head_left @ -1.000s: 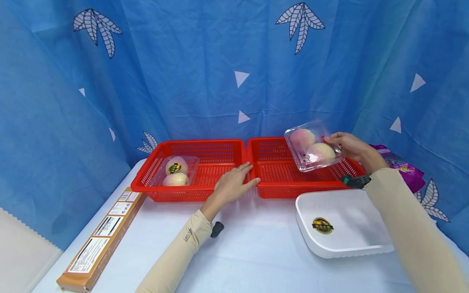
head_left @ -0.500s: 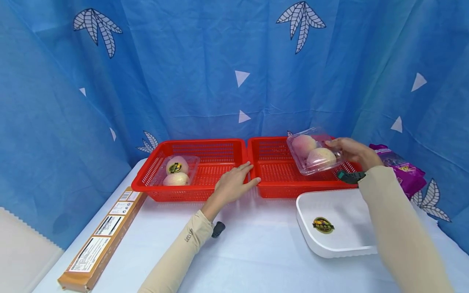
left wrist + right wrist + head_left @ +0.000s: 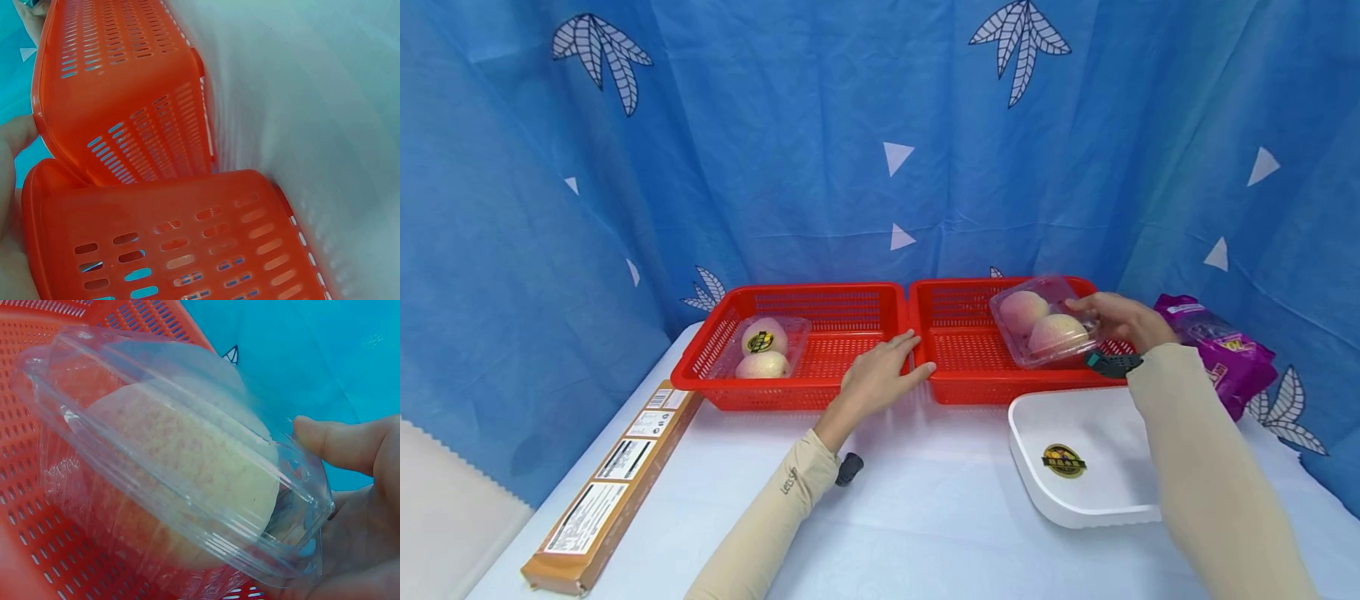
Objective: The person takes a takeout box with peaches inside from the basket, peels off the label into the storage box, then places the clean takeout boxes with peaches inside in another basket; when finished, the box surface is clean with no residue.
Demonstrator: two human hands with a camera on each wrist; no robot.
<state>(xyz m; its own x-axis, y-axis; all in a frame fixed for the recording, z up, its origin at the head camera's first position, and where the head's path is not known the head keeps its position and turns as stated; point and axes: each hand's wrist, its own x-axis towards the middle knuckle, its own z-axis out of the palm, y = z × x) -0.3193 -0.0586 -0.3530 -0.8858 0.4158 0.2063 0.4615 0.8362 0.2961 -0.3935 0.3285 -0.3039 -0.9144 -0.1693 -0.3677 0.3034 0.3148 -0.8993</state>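
Head view: right hand (image 3: 1118,320) grips clamshell (image 3: 1043,322); left hand (image 3: 880,377) flat.

Bright, even light; soft shadows; wrist views blurred (head view bows at edges).

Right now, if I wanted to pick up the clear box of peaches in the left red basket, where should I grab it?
Probably from above, by its two long sides: the clear peach box lies flat against the left red basket's left wall, so a sideways reach is blocked. Its domed lid looks slippery, so pinch near the rim.
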